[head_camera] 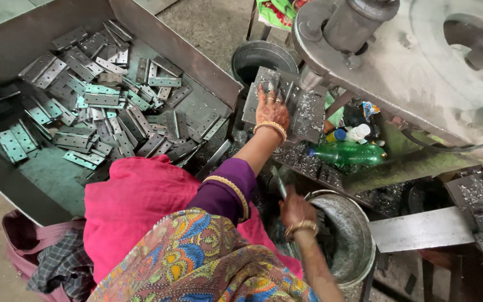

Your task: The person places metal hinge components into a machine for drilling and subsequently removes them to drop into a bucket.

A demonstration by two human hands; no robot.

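So the left hand (271, 112) is flat on the metal plate (284, 104) under the press head (359, 22), fingers spread and pressing down on a small grey piece that's mostly hidden, so I can't tell which way it points. That grip is open, palm down, not wrapped around anything.

The right hand (296, 210) is lower down, at the rim of the round steel bowl (359, 240), closed around a thin metal rod (278, 182) whose long axis runs up and slightly left, toward the plate.

To the left there's a big metal bin (46, 179) full of flat hinges (102, 99) with holes, lying every which way. A green plastic bottle (350, 152) lies on its side just right of the plate, cap pointing left, and metal shavings (308, 162) are scattered all around.
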